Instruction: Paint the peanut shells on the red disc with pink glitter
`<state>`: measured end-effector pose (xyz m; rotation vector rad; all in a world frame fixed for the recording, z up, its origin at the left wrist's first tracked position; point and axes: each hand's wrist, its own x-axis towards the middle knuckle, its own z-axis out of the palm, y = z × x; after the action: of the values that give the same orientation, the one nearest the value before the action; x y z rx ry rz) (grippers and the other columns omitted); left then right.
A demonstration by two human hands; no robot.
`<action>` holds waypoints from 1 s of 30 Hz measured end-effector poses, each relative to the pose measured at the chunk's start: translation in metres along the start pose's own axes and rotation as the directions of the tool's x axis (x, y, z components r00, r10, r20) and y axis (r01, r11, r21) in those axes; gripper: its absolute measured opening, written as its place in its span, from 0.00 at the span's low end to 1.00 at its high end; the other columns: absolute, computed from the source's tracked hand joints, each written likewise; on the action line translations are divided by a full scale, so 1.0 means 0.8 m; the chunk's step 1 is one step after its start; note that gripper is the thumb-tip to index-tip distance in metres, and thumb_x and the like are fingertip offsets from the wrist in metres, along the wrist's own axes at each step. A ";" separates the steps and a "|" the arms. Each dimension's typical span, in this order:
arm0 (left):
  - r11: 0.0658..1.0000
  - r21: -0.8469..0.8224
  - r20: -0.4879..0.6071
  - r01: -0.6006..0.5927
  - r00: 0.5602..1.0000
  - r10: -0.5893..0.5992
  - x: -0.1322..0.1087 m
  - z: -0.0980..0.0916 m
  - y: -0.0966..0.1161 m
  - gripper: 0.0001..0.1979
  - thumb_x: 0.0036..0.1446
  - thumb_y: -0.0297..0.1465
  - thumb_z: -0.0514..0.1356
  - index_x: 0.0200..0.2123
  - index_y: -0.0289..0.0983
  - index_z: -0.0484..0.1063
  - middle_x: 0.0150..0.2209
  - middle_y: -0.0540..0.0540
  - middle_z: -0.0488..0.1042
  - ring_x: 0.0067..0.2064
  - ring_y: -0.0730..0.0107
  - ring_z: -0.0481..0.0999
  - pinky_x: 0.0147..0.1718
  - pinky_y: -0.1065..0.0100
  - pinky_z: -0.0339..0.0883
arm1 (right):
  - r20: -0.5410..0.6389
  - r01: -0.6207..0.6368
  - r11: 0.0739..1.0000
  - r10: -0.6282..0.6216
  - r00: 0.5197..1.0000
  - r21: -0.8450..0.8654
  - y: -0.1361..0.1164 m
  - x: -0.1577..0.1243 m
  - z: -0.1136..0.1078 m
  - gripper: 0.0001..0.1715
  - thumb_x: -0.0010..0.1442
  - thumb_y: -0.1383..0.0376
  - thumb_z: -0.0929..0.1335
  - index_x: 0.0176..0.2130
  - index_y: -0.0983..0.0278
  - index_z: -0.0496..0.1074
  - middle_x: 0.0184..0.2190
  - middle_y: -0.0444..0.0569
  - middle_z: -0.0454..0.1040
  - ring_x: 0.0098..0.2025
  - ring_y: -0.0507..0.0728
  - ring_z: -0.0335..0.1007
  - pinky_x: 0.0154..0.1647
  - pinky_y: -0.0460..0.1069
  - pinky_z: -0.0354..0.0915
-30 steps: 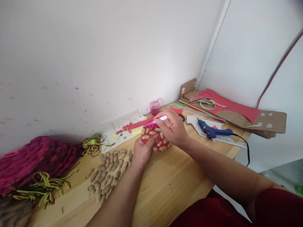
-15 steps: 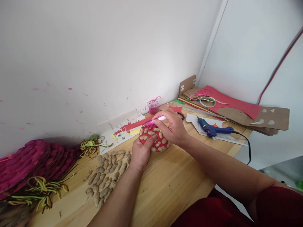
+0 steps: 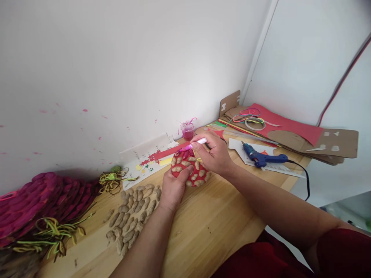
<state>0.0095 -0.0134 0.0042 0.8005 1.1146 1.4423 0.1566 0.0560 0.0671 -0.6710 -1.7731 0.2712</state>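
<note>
A round red disc (image 3: 193, 172) with several peanuts in their shells stuck on it is tilted up over the wooden table. My left hand (image 3: 174, 184) grips its lower left edge, the thumb lying on the front. Between the fingers of my right hand (image 3: 213, 153) is a paintbrush (image 3: 198, 144) with a white handle and a pink end. Its tip meets the disc's upper edge, where a few peanuts are pink; the rest in view are plain tan. Behind the disc, by the wall, stands a clear cup of pink paint (image 3: 188, 132).
Loose peanuts (image 3: 130, 216) cover the table at left, beside pink-painted discs (image 3: 49, 200) and green yarn (image 3: 59, 233). A blue glue gun (image 3: 262, 157) rests on white paper at right. Behind it lie cardboard and red sheets (image 3: 290, 123). Paper strips (image 3: 145, 162) run along the wall.
My right hand and the brush have shifted slightly right and up. More pink shows on the peanuts near the disc's upper edge. My left hand keeps its hold.
</note>
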 end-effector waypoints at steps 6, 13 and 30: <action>1.000 0.010 0.013 -0.016 1.000 0.015 -0.002 0.001 0.000 0.24 0.48 0.38 0.76 0.47 0.34 0.82 0.44 0.38 0.85 0.43 0.52 0.85 0.49 0.54 0.76 | 0.027 0.016 1.000 -0.016 1.000 0.025 0.000 0.001 -0.002 0.05 0.67 0.64 0.69 0.38 0.60 0.75 0.34 0.46 0.81 0.38 0.56 0.74 0.43 0.53 0.66; 1.000 -0.002 0.013 -0.014 1.000 0.014 -0.001 0.001 -0.002 0.26 0.46 0.39 0.76 0.47 0.33 0.82 0.43 0.37 0.85 0.42 0.52 0.85 0.48 0.54 0.77 | 0.020 0.021 1.000 -0.021 1.000 0.019 -0.002 0.001 -0.003 0.06 0.67 0.63 0.69 0.37 0.60 0.76 0.34 0.46 0.81 0.38 0.56 0.73 0.44 0.53 0.66; 0.998 -0.068 -0.003 0.011 1.000 -0.012 -0.004 0.004 0.003 0.25 0.45 0.37 0.77 0.46 0.33 0.82 0.42 0.37 0.85 0.42 0.53 0.85 0.47 0.55 0.77 | -0.022 -0.014 1.000 0.014 1.000 0.018 0.004 0.001 -0.003 0.04 0.66 0.64 0.70 0.37 0.60 0.76 0.33 0.46 0.81 0.38 0.57 0.73 0.44 0.54 0.67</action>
<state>0.0120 -0.0162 0.0080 0.7425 1.0657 1.4651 0.1600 0.0589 0.0670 -0.6714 -1.7439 0.2875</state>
